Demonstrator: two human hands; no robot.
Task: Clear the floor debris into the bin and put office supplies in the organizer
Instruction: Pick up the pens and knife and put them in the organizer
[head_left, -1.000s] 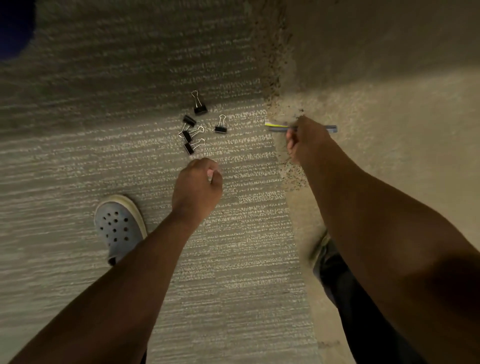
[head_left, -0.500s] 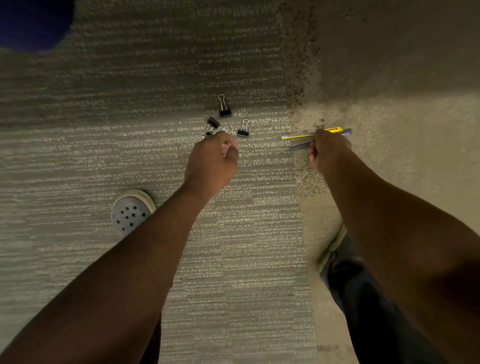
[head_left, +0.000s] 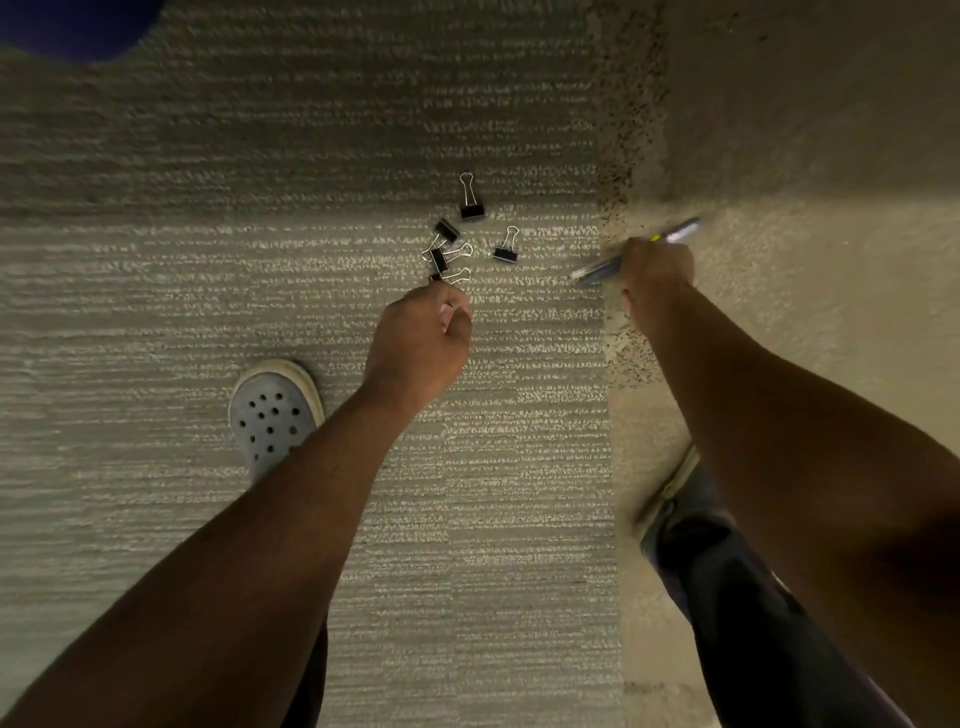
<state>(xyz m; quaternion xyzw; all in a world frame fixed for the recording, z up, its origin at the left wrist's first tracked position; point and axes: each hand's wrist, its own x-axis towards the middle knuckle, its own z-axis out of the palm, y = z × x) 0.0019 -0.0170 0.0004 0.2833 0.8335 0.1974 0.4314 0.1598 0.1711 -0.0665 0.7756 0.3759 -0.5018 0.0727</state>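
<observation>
Head view, looking down at a striped carpet floor. Left hand curled nearly closed, fingertips just beside the nearest of five black binder clips scattered close together on the carpet; whether touching, cannot tell. Right hand closed around blurred pens, held tilted above the carpet's edge. Dark specks of debris along the seam with the smooth floor. Perforated grey shoe lower left.

binder clips: five black ones, silver handles, scattered close together on carpet
pens: bundled, tilted, blurred
</observation>
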